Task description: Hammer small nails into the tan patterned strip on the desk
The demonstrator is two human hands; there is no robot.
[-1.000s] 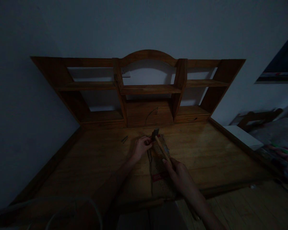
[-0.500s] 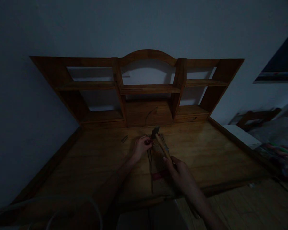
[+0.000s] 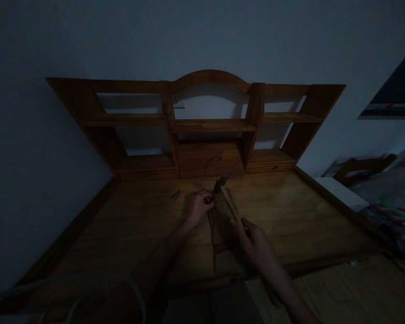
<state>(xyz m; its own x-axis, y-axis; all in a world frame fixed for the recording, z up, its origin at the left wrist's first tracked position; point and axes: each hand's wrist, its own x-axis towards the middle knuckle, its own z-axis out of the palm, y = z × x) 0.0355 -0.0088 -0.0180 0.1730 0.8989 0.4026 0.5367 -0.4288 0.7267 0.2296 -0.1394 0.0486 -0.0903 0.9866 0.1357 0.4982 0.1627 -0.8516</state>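
My right hand (image 3: 255,238) is wrapped round the wooden handle of a hammer (image 3: 230,201). Its dark metal head is at the far end, close above the desk. Just left of that head, my left hand (image 3: 200,208) is closed in a pinch; the small thing between its fingertips is too dark to make out. Beneath both hands lies a flat, speckled piece of material (image 3: 225,225) with a red band across it, partly covered by the hammer and my right hand. A dark strip (image 3: 212,238) runs along its left side.
Some thin dark pieces (image 3: 176,195) lie on the wooden desk (image 3: 138,225) left of my hands. A wooden shelf unit (image 3: 212,126) stands along the desk's back edge by the wall. At the right are a white surface (image 3: 340,193) and a wooden chair back (image 3: 364,166).
The hammer head has risen slightly and tilted a little to the right. My left hand keeps its pinch in nearly the same place. The view has shifted slightly.
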